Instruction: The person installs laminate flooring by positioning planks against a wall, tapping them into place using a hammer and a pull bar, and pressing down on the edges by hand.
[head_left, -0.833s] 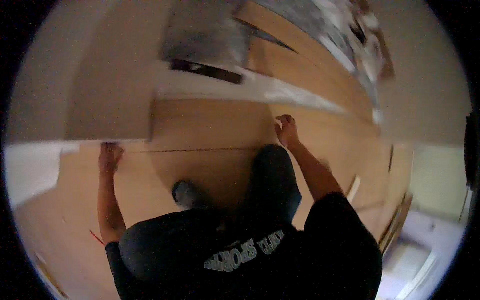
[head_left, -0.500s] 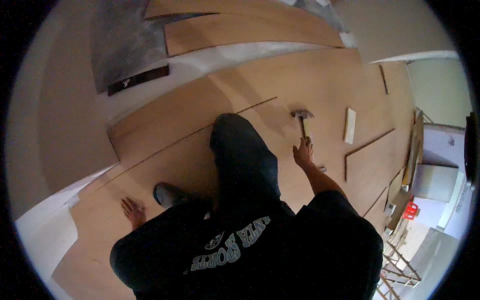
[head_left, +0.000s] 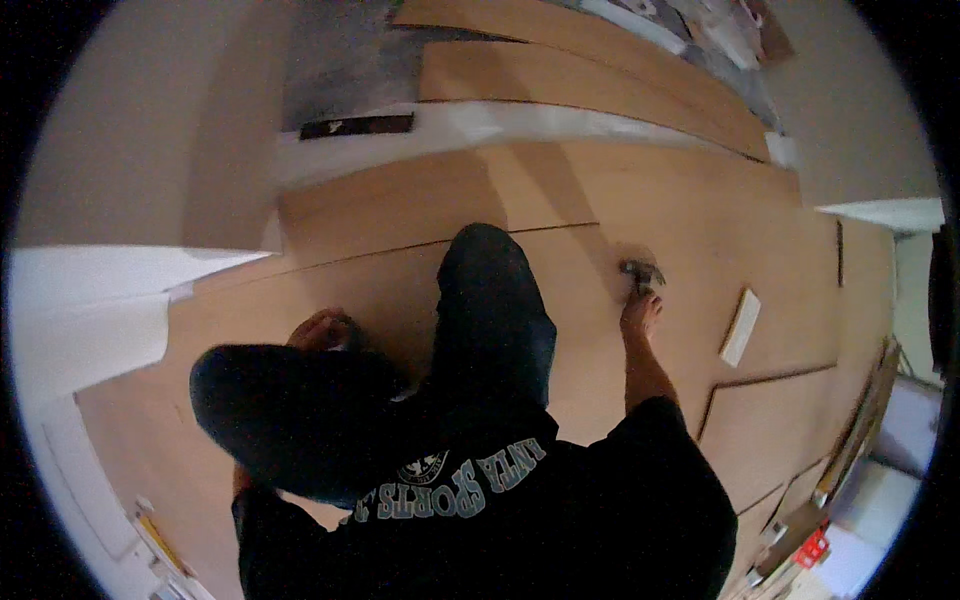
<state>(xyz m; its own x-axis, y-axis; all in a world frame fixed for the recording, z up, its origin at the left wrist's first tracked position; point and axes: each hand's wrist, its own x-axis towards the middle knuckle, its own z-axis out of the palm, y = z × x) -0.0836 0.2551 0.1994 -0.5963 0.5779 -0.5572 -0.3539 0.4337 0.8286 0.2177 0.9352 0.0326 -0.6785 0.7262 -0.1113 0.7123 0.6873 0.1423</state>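
Note:
My right hand (head_left: pixel 641 317) is closed round the handle of a claw hammer (head_left: pixel 642 273). Its dark head lies over the wood-toned floorboards (head_left: pixel 570 330), right of my bent right knee (head_left: pixel 487 250). My left leg (head_left: pixel 280 410) is folded out to the left. Beyond that leg shows my left hand (head_left: pixel 318 328), low over the boards and close to a greyish shoe. The leg hides part of this hand, and its fingers are too blurred to make out. A long dark seam runs through the boards past my right knee.
A pale block (head_left: pixel 740 327) lies right of the hammer. Beyond a white underlay strip (head_left: pixel 560 122) are loose planks (head_left: pixel 590 90); a dark bar (head_left: pixel 357 125) lies left of them. A wall corner (head_left: pixel 230 200) juts in at left. Something red (head_left: pixel 812 547) stands at lower right.
My view has shifted and turned. My left leg has swung out to the left, and my left hand has gone from lying spread on the boards to beside the shoe. The hammer stays in my right hand.

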